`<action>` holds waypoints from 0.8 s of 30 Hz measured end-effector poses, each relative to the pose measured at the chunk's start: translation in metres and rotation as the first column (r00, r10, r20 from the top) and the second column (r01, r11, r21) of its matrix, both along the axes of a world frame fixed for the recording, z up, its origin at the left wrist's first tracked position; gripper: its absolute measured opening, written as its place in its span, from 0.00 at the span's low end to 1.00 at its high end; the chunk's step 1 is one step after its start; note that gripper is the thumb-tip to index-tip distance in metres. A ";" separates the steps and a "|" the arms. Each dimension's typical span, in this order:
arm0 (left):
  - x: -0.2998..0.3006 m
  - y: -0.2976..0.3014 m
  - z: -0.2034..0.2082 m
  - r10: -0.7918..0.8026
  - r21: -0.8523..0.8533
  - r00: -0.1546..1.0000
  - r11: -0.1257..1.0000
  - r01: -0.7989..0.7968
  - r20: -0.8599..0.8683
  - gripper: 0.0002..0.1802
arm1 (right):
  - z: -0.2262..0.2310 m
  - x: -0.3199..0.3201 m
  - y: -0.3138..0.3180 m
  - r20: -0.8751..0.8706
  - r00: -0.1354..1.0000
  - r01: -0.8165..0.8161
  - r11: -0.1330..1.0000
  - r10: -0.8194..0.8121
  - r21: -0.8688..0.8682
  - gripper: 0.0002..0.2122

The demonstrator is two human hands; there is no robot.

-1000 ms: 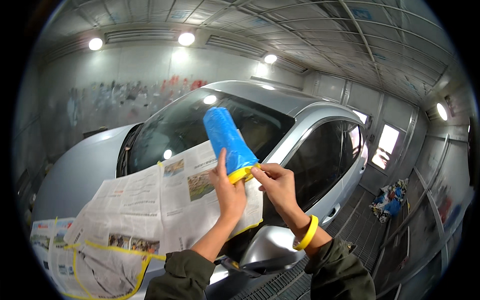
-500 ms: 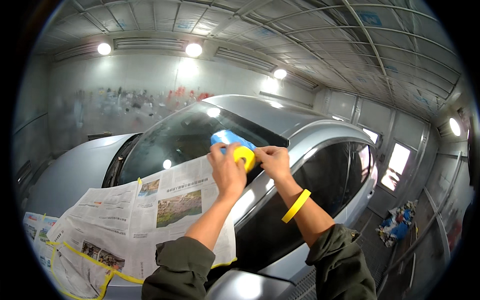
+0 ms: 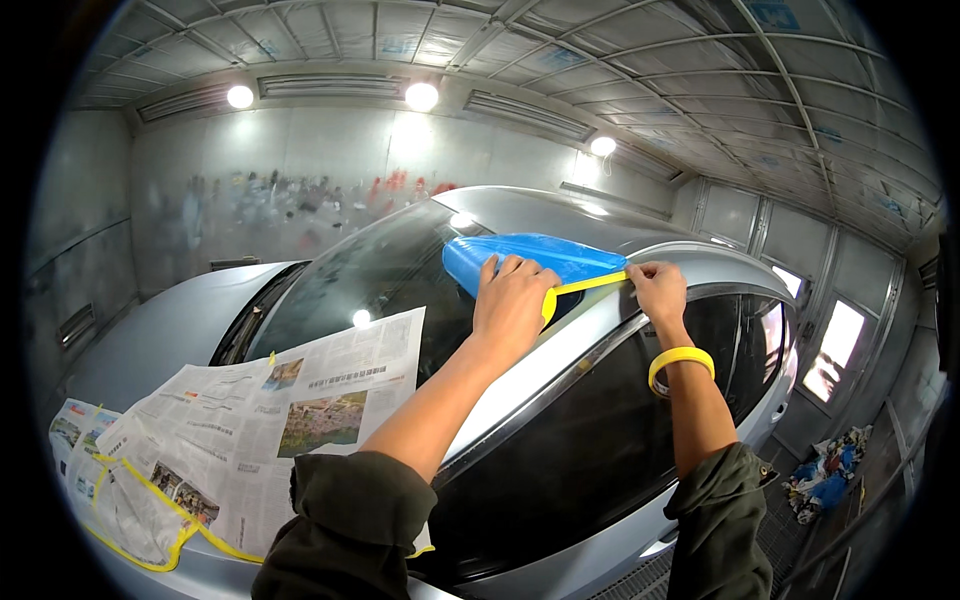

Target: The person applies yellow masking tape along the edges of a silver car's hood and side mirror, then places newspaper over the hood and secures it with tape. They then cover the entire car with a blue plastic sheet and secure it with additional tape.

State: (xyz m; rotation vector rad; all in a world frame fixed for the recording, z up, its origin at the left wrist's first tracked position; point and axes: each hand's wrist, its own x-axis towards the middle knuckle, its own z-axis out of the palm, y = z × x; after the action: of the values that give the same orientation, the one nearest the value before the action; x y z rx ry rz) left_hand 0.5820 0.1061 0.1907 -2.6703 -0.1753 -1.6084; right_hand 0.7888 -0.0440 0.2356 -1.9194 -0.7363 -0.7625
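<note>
My left hand (image 3: 512, 308) is wrapped round a roll of blue masking film with yellow tape (image 3: 549, 305) above the car's windshield edge. From the roll, a yellow tape strip (image 3: 592, 283) runs taut to the right, with blue film (image 3: 548, 254) spread along it. The strip's far end is pinched in the fingers of my right hand (image 3: 658, 288), close to the roof edge above the side window. Whether the strip touches the paint I cannot tell. A yellow band (image 3: 682, 357) circles my right wrist.
Newspaper sheets (image 3: 235, 420) edged with yellow tape cover the car's near front side. The silver car (image 3: 515, 412) has a dark windshield (image 3: 395, 262) and side windows (image 3: 590, 440). A heap of crumpled waste (image 3: 828, 472) lies on the floor at right, near the booth wall.
My hands have moved apart, the right one going right along the roof edge. A length of yellow tape and blue film now stretches between them. The view has shifted slightly.
</note>
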 end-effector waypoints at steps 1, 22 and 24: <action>0.000 -0.001 0.003 0.020 0.023 1.000 1.000 -0.020 -0.013 0.21 | 0.000 0.002 0.002 -0.009 1.000 0.002 1.000 -0.002 0.009 0.12; -0.003 0.020 0.013 -0.044 0.147 0.998 0.988 0.037 0.047 0.22 | -0.022 -0.039 -0.008 0.584 0.724 -0.139 0.907 0.368 -0.399 0.16; -0.017 0.034 0.016 -0.093 0.124 0.991 0.989 0.080 0.100 0.22 | -0.022 -0.041 -0.008 0.569 0.736 -0.134 0.903 0.366 -0.407 0.16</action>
State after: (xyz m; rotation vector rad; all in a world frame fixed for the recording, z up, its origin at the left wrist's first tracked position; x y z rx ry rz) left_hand 0.5648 0.1402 0.2067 -2.5386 0.0363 -1.7262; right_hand 0.7480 -0.0520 0.2139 -1.7836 -1.6179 -1.1895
